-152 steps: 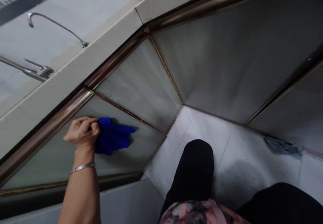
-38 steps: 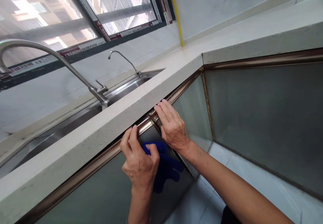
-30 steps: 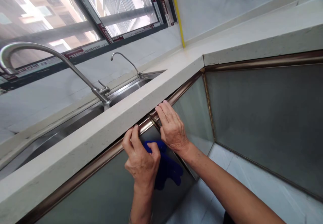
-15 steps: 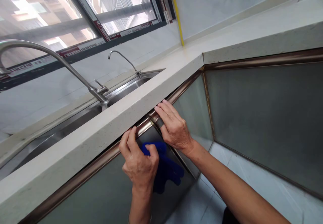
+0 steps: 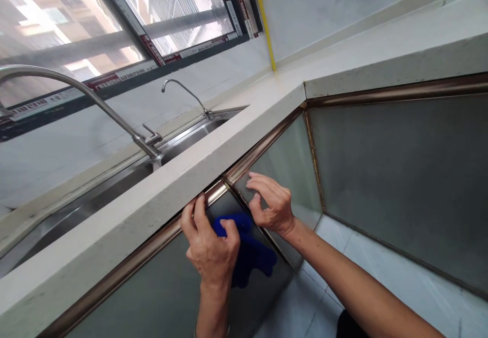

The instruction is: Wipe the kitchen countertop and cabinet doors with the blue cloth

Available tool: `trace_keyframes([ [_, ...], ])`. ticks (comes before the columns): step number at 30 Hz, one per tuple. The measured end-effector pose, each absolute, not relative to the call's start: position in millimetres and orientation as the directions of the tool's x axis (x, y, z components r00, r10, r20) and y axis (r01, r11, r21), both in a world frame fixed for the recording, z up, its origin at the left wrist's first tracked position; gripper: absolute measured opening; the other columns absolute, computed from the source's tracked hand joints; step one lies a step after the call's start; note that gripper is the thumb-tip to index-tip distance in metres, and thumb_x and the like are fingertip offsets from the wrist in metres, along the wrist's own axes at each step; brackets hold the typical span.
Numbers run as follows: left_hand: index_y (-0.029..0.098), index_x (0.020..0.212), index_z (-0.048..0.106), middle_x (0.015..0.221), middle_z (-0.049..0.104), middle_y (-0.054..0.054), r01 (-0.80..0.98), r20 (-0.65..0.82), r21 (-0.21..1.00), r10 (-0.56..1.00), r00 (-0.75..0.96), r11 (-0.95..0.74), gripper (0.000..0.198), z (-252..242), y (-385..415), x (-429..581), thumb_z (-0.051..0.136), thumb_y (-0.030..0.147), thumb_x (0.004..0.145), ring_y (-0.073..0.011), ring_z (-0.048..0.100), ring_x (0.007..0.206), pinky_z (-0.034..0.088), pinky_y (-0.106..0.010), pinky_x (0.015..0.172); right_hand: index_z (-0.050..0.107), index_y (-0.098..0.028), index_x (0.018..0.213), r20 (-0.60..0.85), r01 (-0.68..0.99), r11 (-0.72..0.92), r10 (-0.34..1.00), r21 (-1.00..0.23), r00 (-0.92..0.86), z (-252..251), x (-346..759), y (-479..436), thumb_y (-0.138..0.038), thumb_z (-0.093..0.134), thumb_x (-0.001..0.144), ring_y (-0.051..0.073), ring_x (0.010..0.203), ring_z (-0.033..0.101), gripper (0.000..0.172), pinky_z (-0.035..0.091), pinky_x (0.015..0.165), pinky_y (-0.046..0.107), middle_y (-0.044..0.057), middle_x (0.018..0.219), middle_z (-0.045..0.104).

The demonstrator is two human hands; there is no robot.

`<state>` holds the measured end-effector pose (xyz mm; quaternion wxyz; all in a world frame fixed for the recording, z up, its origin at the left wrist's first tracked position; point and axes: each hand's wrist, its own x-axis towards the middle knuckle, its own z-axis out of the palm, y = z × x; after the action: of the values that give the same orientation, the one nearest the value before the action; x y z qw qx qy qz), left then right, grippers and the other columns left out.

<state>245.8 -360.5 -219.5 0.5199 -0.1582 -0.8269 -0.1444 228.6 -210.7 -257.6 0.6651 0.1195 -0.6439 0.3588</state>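
Note:
My left hand (image 5: 212, 246) hooks its fingertips over the bronze metal top rail (image 5: 160, 241) of a frosted cabinet door (image 5: 152, 292), just under the counter edge. Its thumb is bent and held away from the rail. A bright blue, cloth-like thing (image 5: 249, 259) shows behind that thumb against the door panel; whether the hand holds it I cannot tell. My right hand (image 5: 272, 205) hovers in front of the neighbouring frosted panel (image 5: 292, 170), just below its rail. Its fingers are bent, apart from the thumb, with nothing between them. A narrow vertical gap (image 5: 244, 203) parts the two panels.
Above the rail runs a thick white countertop (image 5: 198, 173) that turns a corner to the right. A steel sink (image 5: 190, 140) is set in it, with a large faucet (image 5: 114, 114) and a thin tap (image 5: 186, 91). A yellow pipe (image 5: 267, 33) stands by the window. Below lies tiled floor (image 5: 358, 246).
My right hand has come off the rail, down and slightly to the right, with its fingers now free. My left hand stays hooked on the rail. The door seam looks narrower at the top.

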Motion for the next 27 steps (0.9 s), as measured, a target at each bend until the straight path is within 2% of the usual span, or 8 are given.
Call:
trace_keyframes([
  [3,0.017,0.139,0.054,0.139,0.056,-0.015,0.567,0.942,0.017,0.176,-0.284,0.824,0.059,-237.5,-370.2,238.8,0.060,0.018,0.080,-0.0292,0.061,0.121,0.058,-0.030,0.075,0.056,-0.017,0.097,0.883,-0.503,0.726,0.379,-0.469,-0.275,-265.6,232.0,-217.3,-0.017,0.049,0.083,0.023,0.088,0.062,0.015,0.057,0.078,0.039,0.010,0.091,0.062],
  [5,0.018,0.128,0.061,0.128,0.063,-0.012,0.646,0.945,-0.074,0.260,-0.198,0.760,0.047,-256.1,-377.2,229.8,0.060,0.015,0.081,-0.0232,0.065,0.113,0.057,-0.026,0.078,0.052,-0.018,0.094,0.847,-0.447,0.732,0.350,-0.514,-0.401,-268.8,228.9,-221.8,-0.014,0.045,0.085,0.023,0.086,0.056,0.012,0.054,0.077,0.038,0.009,0.091,0.057],
  [8,0.021,0.114,0.068,0.112,0.068,-0.005,0.644,0.912,-0.146,0.354,-0.206,0.751,0.033,-281.6,-382.8,213.8,0.059,0.012,0.083,-0.0132,0.069,0.094,0.051,-0.018,0.064,0.047,-0.020,0.093,0.805,-0.357,0.791,0.266,-0.496,-0.530,-273.4,218.5,-230.4,-0.006,0.043,0.078,0.023,0.088,0.052,0.021,0.051,0.076,0.036,0.010,0.097,0.052],
  [10,0.023,0.109,0.070,0.110,0.069,-0.003,0.610,0.900,-0.179,0.379,-0.217,0.772,0.029,-291.1,-382.7,205.2,0.058,0.013,0.084,-0.0103,0.068,0.085,0.046,-0.018,0.054,0.045,-0.020,0.092,0.772,-0.278,0.838,0.236,-0.470,-0.590,-277.1,211.1,-236.9,-0.004,0.044,0.074,0.023,0.086,0.050,0.025,0.049,0.072,0.034,0.010,0.099,0.050],
  [13,0.023,0.106,0.072,0.109,0.069,-0.002,0.595,0.891,-0.213,0.404,-0.208,0.775,0.027,-294.0,-380.1,198.6,0.059,0.015,0.083,-0.0087,0.067,0.080,0.045,-0.018,0.051,0.044,-0.021,0.092,0.748,-0.196,0.873,0.243,-0.446,-0.618,-280.7,203.4,-244.6,-0.005,0.046,0.071,0.023,0.084,0.048,0.027,0.048,0.068,0.033,0.010,0.100,0.047],
  [21,0.017,0.107,0.070,0.104,0.071,-0.004,0.611,0.891,-0.195,0.398,-0.216,0.767,0.027,-288.4,-376.5,198.4,0.058,0.018,0.084,-0.0110,0.068,0.086,0.048,-0.020,0.062,0.045,-0.020,0.090,0.739,-0.144,0.888,0.262,-0.436,-0.620,-271.8,195.5,-247.4,-0.009,0.047,0.069,0.022,0.078,0.044,0.023,0.048,0.063,0.034,0.008,0.094,0.041],
  [27,0.017,0.108,0.069,0.104,0.071,-0.005,0.608,0.896,-0.191,0.390,-0.214,0.771,0.028,-289.8,-372.0,196.2,0.057,0.021,0.083,-0.0112,0.068,0.084,0.046,-0.020,0.058,0.048,-0.018,0.091,0.733,-0.181,0.866,0.263,-0.466,-0.627,-269.8,185.4,-246.7,-0.013,0.049,0.067,0.022,0.080,0.046,0.024,0.050,0.064,0.034,0.009,0.096,0.042],
])
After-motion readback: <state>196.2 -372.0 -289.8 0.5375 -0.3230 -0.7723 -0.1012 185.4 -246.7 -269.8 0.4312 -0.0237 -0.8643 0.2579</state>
